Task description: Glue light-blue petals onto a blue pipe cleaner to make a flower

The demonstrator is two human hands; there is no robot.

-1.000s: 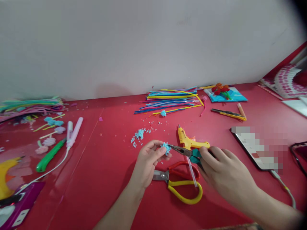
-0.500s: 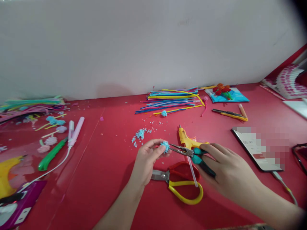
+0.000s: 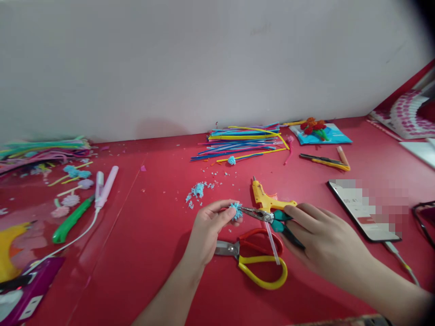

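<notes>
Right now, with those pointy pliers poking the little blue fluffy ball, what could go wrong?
The pliers tip sits right beside the left hand fingertips pinching the blue pompom, so a slip might jab them. Squeezing too hard may pull more fluff off, like the blue crumbs nearby. The right hand hovers over open scissors.

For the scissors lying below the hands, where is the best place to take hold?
Grip the scissors by the yellow loop handle, probably from the right and above: the loops open rightward, the blades point left, and they lie flat on the red table.
</notes>
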